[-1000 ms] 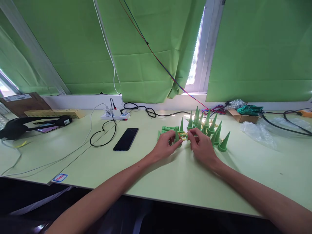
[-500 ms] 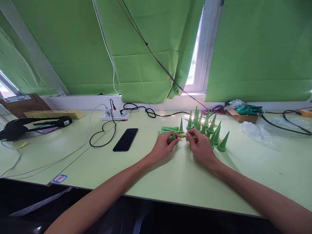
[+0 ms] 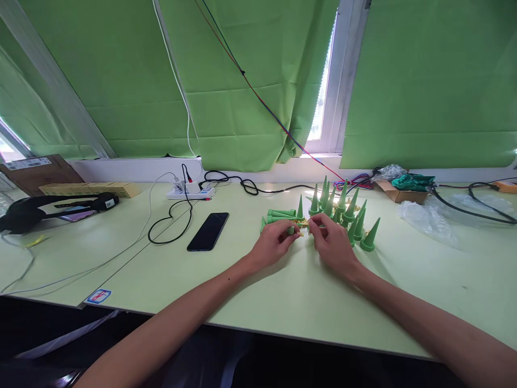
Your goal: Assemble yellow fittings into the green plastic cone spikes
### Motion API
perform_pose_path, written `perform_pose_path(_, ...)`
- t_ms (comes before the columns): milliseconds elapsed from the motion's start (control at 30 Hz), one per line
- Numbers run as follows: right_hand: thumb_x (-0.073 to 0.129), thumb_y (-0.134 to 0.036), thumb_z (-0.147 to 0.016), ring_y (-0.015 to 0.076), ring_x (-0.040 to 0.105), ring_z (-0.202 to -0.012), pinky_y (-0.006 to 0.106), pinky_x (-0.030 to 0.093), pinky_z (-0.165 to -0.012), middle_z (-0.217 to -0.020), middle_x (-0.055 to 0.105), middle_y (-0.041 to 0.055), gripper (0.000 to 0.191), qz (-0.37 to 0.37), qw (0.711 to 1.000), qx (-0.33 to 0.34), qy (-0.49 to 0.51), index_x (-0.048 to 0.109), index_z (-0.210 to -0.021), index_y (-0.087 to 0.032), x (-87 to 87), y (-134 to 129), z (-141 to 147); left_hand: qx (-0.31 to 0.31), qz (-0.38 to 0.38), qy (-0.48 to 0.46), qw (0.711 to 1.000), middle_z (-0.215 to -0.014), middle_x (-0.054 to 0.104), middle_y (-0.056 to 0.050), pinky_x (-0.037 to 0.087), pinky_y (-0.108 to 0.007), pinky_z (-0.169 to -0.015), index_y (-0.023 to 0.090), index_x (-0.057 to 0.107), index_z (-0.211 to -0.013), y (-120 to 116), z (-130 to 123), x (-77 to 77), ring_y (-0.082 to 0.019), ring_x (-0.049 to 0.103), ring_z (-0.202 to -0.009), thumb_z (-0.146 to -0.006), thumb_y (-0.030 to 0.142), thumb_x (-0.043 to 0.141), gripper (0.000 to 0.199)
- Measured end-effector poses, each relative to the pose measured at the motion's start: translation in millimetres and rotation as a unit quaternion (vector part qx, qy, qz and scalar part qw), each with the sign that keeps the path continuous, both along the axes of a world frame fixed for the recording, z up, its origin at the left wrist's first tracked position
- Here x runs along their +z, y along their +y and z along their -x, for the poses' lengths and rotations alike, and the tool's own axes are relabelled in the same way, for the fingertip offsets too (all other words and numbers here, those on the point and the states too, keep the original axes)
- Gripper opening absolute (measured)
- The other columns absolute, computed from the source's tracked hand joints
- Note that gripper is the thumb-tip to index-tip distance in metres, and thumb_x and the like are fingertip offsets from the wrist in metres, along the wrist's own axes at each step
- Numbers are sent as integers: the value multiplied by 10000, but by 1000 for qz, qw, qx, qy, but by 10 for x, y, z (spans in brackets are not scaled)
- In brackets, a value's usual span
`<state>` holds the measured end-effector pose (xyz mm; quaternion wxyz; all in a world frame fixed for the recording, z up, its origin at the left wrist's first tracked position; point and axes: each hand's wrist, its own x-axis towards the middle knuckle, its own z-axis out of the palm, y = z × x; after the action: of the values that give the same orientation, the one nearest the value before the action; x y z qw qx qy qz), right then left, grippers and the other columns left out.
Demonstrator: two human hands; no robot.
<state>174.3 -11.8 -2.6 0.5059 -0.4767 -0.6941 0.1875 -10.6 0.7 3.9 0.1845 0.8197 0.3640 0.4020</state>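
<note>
My left hand (image 3: 272, 241) is closed around a small green cone (image 3: 291, 230), mostly hidden by the fingers. A little yellow piece (image 3: 299, 234) shows at its fingertips; I cannot tell whether it is attached to the cone. Just to the right, my right hand (image 3: 332, 241) is pinched, and whatever lies between its fingertips is too small to make out. Beyond the hands, several green cones (image 3: 369, 237) stand upright on round bases, with small yellow pieces among them. Behind my left hand lie green ribbed tube-like parts (image 3: 281, 214).
A black phone (image 3: 208, 231) lies left of my hands on the pale table (image 3: 258, 302). Farther back are a power strip (image 3: 190, 191) and looping black cables (image 3: 250, 187). At right are a small cardboard box (image 3: 402, 192) and clear plastic bags (image 3: 428, 222); a headset (image 3: 32, 210) lies far left.
The green cone in my left hand has turned from upright to tilted down, and a yellow piece now shows by those fingertips. My right hand has hardly moved.
</note>
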Motion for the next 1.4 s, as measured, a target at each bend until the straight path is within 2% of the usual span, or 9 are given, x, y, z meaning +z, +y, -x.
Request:
perform_pose_path(467, 455, -442, -979, 132, 522, -505, 279, 396, -525, -805, 679, 30, 269, -2, 1000, -5, -5, 558, -890, -210, 2, -4, -3, -3, -102, -1, 995, -851, 686, -46, 450, -242, -555, 189, 643, -919, -2, 31, -15, -114, 550, -603, -971, 322, 541, 176)
perform_pose_path(800, 461, -430, -979, 142, 538, -528, 284, 410, -558, -812, 677, 31, 254, -5, 1000, -5, -6, 561, -896, -212, -12, 6, 0, -29, -197, -10, 980, -964, 721, -79, 502, -239, -568, 193, 648, -957, 7, 52, -68, -141, 647, -743, -948, 180, 547, 102)
perform_pose_path(1100, 456, -411, -984, 140, 523, -522, 281, 403, -566, -789, 667, 24, 248, -7, 1000, -3, -12, 557, -878, -211, -4, 5, 0, -17, -115, -40, 992, -1000, 695, -85, 500, -244, -555, 202, 699, -966, 1, 37, -10, -133, 626, -711, -940, 272, 596, 128)
perform_pose_path(1400, 461, -406, -983, 128, 505, -515, 273, 390, -551, -786, 657, 17, 244, -4, 1000, 4, -6, 559, -886, -204, -9, 11, 3, -19, -109, -40, 993, -858, 629, -44, 439, -220, -504, 179, 721, -905, 18, 45, -11, -71, 514, -537, -910, 234, 645, 94)
